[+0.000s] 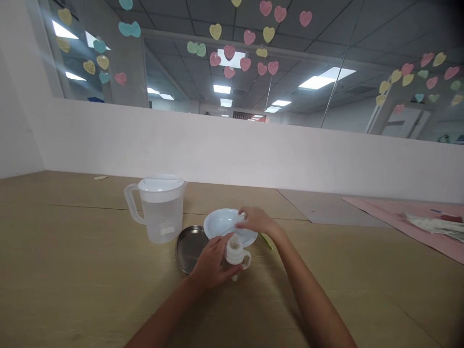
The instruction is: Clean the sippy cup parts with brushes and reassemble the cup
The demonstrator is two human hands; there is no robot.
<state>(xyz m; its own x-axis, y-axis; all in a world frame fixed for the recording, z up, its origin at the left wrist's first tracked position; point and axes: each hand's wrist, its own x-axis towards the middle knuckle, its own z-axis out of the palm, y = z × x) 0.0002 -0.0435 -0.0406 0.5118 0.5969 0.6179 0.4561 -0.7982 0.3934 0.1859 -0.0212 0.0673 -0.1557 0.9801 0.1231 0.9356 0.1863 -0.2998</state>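
My left hand is wrapped around a small clear baby bottle with side handles and a teat on top, held just above the wooden table. My right hand hovers over a pale blue plate, fingers pinched on a thin clear straw-like stick that slants down toward the bottle. A round metal lid or dish lies flat left of the bottle. A clear plastic pitcher with a white lid stands to the left, holding water.
A green strip peeks out from under my right wrist. A pink mat with packets on it lies at the far right. A low white wall backs the table, with glass above it covered in paper hearts.
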